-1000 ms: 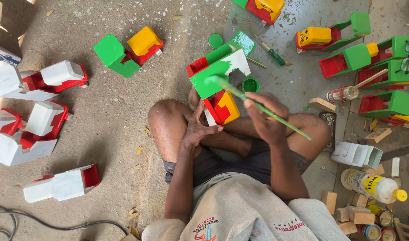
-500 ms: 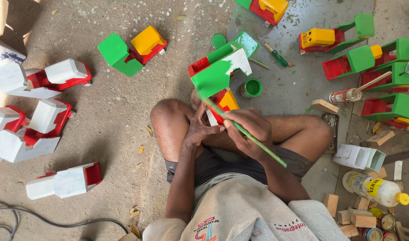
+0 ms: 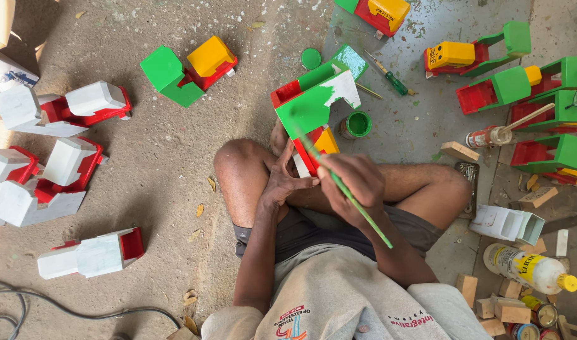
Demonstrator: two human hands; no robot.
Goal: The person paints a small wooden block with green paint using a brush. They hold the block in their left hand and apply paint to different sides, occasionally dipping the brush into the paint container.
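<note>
I see the wooden toy truck (image 3: 313,110) near the floor's top edge, resting against my knees. My left hand (image 3: 285,179) grips its bottom. My right hand (image 3: 358,189) pinches a green paintbrush (image 3: 345,189), tip touching the truck, beside a small green paint pot (image 3: 358,124).

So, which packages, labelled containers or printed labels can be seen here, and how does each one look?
Plastic bottle: lower right, lying on its side, white with a yellow label and yellow cap.
Small carton: just above the bottle, white, one end open.
Tins: bottom right corner, round, with coloured labels.
Green paint pot: open, beside the toy.
</note>
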